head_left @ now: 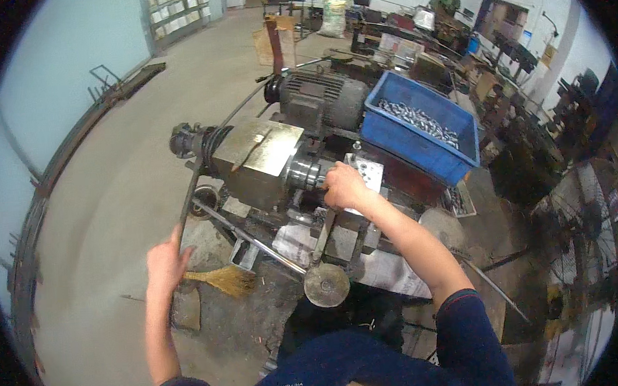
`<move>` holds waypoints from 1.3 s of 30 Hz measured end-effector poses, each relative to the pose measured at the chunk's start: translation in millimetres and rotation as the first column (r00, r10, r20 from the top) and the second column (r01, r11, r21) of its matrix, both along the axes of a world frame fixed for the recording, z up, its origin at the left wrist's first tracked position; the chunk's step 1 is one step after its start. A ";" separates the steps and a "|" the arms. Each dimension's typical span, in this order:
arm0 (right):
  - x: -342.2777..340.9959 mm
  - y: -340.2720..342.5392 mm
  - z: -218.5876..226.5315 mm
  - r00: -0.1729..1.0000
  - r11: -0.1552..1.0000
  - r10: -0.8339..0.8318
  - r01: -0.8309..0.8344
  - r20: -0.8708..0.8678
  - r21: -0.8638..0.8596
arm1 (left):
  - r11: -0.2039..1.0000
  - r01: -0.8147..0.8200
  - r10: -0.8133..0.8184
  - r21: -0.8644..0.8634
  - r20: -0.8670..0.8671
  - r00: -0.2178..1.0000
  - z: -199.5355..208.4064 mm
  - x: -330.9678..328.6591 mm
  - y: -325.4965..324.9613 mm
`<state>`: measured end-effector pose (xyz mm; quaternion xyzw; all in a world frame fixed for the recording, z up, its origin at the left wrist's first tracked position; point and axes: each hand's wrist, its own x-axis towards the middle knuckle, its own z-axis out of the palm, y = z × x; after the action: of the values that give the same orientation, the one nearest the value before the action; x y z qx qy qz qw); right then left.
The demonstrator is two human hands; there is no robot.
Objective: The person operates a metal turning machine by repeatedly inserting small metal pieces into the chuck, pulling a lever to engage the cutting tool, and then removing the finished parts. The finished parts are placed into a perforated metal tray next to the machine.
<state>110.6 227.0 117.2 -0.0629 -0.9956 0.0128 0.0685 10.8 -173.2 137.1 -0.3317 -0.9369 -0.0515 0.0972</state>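
My left hand is closed round the lower end of a long dark lever bar, its thumb sticking out to the right. The bar slants up past the left end of a lathe-like machine with a metal headstock. At the shiny spindle chuck, my right hand has its fingers bent together just right of the jaws. Whatever those fingers pinch is hidden beneath them. A perforated metal block sits right beside this hand. Below it, a flat bar runs down to a round metal disc.
Behind the block stands a blue bin of small metal parts. A finned motor sits behind the headstock. A shiny rod slants toward the disc. A straw broom lies on the floor. Cluttered machinery fills the right side.
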 end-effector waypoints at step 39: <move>33.8 -12.0 12.3 0.873 0.909 0.142 -0.302 -0.467 -0.288 | 0.718 -0.008 0.238 0.696 -0.234 0.943 -130.8 -116.5 -70.9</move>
<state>144.4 214.9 129.5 0.0469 -0.9365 0.2121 0.2753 -105.7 -244.2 6.2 -0.2121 -0.8442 -0.3355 0.3602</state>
